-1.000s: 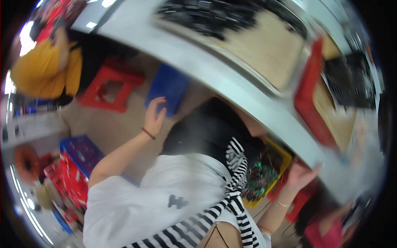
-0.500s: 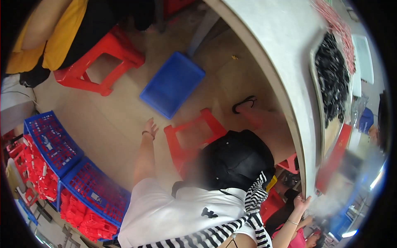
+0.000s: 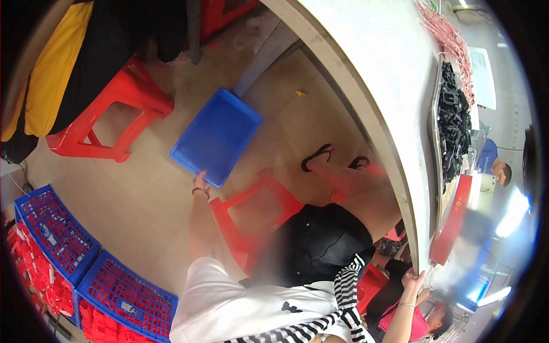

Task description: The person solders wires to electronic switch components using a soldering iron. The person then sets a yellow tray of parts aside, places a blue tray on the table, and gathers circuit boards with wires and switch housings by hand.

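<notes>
On the floor lies a shallow blue plastic tray (image 3: 220,134) with nothing in it. My left hand (image 3: 200,183), a bracelet at its wrist, reaches down to the tray's near corner and grips its rim; part of the fingers is hidden there. At the right, my right hand (image 3: 413,280) holds the edge of the white table (image 3: 383,74), its fingers curled around it. Close to my left forearm stands a red plastic stool (image 3: 257,206), partly blurred.
Blue crates (image 3: 57,234) with red parts stand at lower left. Another red stool (image 3: 114,114) and a seated person in yellow and black are at upper left. A grey table leg (image 3: 263,63) rises behind the tray. Black parts (image 3: 454,126) and pink wires (image 3: 449,40) lie on the table.
My left hand has gone from spread fingers short of the tray to its rim. My right hand stays at the table edge. The whole view has shifted slightly.
</notes>
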Motion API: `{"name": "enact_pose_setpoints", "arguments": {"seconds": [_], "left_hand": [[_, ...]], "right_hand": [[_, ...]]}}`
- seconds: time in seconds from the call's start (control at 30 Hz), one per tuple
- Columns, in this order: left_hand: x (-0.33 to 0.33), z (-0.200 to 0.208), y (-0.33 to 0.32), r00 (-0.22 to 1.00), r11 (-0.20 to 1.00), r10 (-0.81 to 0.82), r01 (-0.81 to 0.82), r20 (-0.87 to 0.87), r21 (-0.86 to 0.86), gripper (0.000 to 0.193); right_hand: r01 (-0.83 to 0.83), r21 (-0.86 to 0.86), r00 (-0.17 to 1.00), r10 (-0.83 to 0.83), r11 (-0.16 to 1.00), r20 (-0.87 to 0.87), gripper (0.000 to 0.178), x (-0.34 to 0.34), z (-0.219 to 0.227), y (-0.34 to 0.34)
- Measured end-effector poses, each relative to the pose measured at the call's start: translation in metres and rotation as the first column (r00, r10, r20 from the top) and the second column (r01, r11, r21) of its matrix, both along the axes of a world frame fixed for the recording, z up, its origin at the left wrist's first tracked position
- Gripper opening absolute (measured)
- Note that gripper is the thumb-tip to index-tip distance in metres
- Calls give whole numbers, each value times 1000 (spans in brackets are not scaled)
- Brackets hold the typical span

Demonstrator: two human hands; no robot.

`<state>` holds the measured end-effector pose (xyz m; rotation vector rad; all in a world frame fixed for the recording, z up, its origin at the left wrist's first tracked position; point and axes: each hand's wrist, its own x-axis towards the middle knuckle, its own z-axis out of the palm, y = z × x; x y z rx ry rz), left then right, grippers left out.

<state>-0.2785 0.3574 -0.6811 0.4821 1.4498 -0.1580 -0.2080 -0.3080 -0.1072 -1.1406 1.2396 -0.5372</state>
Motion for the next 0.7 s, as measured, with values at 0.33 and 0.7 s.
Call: {"name": "enact_pose_setpoints", "arguments": {"seconds": [0.33, 0.7], "left_hand": [[-35, 101, 26, 998, 930, -58, 41, 35, 366, 51], [-232, 357, 44, 733, 867, 155, -422, 662, 264, 62]], "right_hand": [[-71, 118, 954, 33, 990, 298, 35, -14, -6, 18], [-126, 158, 899, 46, 979, 436, 41, -6, -24, 47]]}}
